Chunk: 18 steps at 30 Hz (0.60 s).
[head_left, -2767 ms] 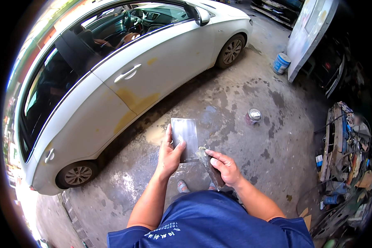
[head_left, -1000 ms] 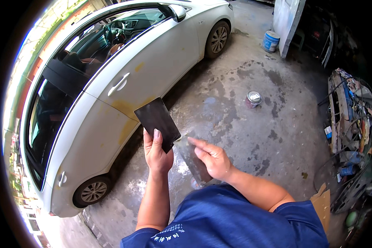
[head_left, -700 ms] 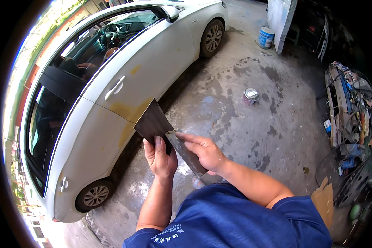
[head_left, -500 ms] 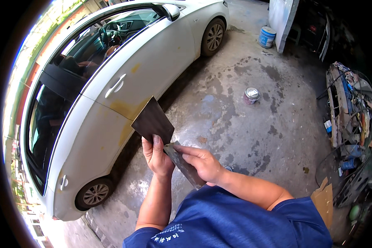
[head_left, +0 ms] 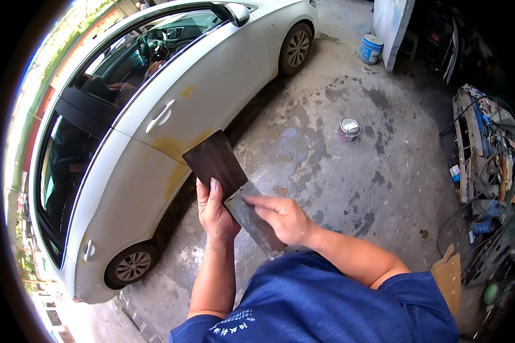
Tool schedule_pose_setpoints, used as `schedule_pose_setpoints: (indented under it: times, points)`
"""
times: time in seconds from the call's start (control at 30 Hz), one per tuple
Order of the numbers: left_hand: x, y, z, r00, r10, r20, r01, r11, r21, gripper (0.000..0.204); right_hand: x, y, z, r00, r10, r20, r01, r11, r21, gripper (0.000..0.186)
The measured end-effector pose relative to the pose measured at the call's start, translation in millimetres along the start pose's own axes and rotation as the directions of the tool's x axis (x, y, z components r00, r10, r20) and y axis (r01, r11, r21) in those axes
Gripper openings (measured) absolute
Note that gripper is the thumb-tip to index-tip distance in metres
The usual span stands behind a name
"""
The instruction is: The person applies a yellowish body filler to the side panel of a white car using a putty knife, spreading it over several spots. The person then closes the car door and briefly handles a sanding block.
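My left hand (head_left: 217,216) is closed around a dark brown rectangular sheet (head_left: 214,162) that looks like sandpaper, thumb pressed on its face. Against the sheet's lower end lies a flat grey, dusty strip (head_left: 256,224), slanting down toward my shirt. I cannot tell whether the strip is a separate board or part of the sheet. Across the strip rest the stretched fingers of my right hand (head_left: 286,220), slightly blurred; its thumb is mostly hidden. Beyond the sheet stands a white car (head_left: 212,74) with yellowish filler patches (head_left: 174,150) around the door seam.
On the stained concrete floor (head_left: 320,171) stands a small paint can (head_left: 349,130). Farther back, a blue bucket (head_left: 371,49) is beside an upright pale panel (head_left: 392,28). A heap of parts and scrap (head_left: 489,171) fills the right side, with cardboard (head_left: 446,280) nearer me.
The grey strip has turned to show more of its face. My right fingers have shifted from its edge onto its surface. The dark sheet has moved slightly.
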<state>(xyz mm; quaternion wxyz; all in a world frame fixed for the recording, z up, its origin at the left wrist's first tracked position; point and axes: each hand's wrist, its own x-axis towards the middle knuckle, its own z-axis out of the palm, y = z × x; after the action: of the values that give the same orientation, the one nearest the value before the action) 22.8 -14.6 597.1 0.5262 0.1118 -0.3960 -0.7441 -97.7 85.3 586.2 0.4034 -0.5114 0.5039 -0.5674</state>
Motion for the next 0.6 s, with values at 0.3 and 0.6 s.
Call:
schedule_pose_setpoints:
  times: [0.3, 0.6]
  points:
    - [1.1, -0.8, -1.5, 0.997, -0.058, -0.047, 0.057, 0.998, -0.023, 0.036, 4.3, -0.3, -4.3, 1.0, 0.01, 0.011, -0.01, 1.0, -0.008, 0.032]
    - [3.6, -1.8, -0.7, 0.992, -0.104, -0.069, 0.097, 0.99, -0.098, 0.041, 13.7, 7.9, -13.0, 0.997, -0.078, -0.012, 0.074, 0.977, -0.198, 0.032]
